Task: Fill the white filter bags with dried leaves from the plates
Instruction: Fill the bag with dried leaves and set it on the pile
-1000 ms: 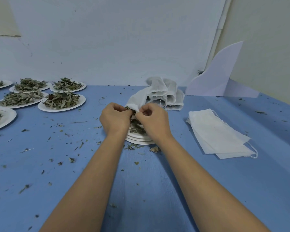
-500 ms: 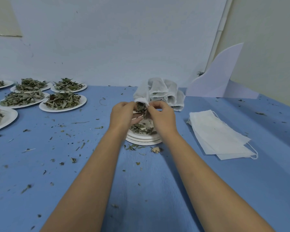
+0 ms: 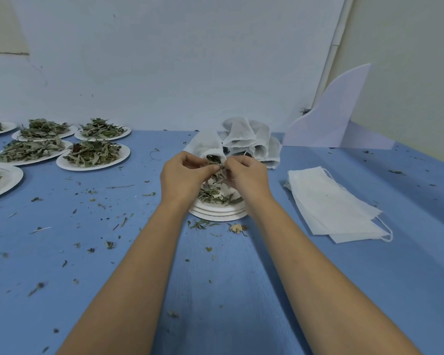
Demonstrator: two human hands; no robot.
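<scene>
pinching the near rim of a white bag [image 3: 207,146] with the left hand [image 3: 187,172], fingers curled, thumb on top. met it from the other side with the right hand [image 3: 246,172], likewise curled, fingertips closed on a tuft of leaves [image 3: 214,163] right at the bag's mouth; hard to tell if catching some rim cloth in that pinch too. held the bag aloft, directly over the stack of plates [image 3: 218,212] on the blue desk [image 3: 215,290], clear of the top plate.

held the long axis running away from the body and upward: closed end far and high, toward the heap of filled bags [image 3: 249,139] just behind, open mouth near and low, facing back at both hands. held both hands level, equally near the mouth, one at each side.

judged the coming push to run along that axis, from the right fingertips forward into the mouth, while only spreading the opening with the left. had a thin scatter of leaves lying on the top plate, straight below the mouth, well placed to catch any spill.

noted more heaped plates [image 3: 94,156] well off to the left, and a pile of flat empty bags [image 3: 328,203] to the right, nearer the right hand, handy for the next round.
</scene>
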